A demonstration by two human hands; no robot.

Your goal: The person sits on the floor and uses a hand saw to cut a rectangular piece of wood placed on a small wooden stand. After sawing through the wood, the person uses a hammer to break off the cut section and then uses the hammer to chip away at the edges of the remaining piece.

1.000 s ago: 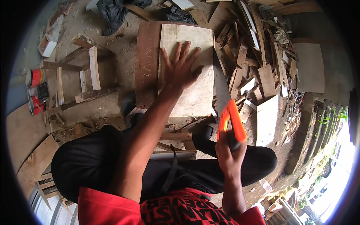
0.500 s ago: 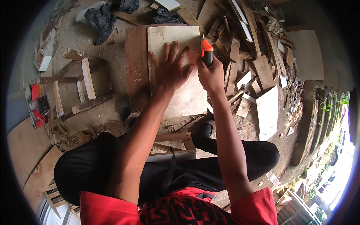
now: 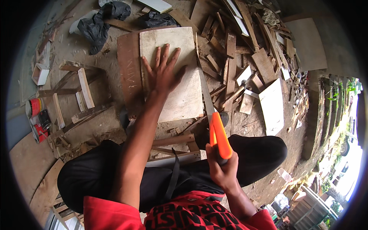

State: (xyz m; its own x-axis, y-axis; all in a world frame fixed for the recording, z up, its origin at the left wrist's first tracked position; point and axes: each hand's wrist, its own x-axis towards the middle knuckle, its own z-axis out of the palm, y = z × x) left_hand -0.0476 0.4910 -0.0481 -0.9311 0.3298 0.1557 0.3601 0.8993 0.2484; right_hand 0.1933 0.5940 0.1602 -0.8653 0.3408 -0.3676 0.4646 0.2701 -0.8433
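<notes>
My left hand [image 3: 165, 74] lies flat with fingers spread on a pale plywood board [image 3: 178, 101]. Under that board, a reddish-brown board [image 3: 129, 76] sticks out on the left. My right hand [image 3: 223, 170] grips the orange and black handle of a handsaw [image 3: 220, 140], close to my body. Its blade runs away from me along the right edge of the pale board, with the tip near the far right corner. Whether the teeth are in the wood cannot be made out.
Wood offcuts [image 3: 232, 48] pile up on the right, with a hammer [image 3: 235, 94] among them. A wooden frame [image 3: 86, 88] and red cans [image 3: 36, 119] stand at left. Black plastic bags [image 3: 94, 30] lie at the far side. Another small frame [image 3: 176, 142] is between my legs.
My right hand has drawn the saw back toward my body, baring the long blade beside the board. The left hand stays pressed on the board. The whole view has shifted slightly.
</notes>
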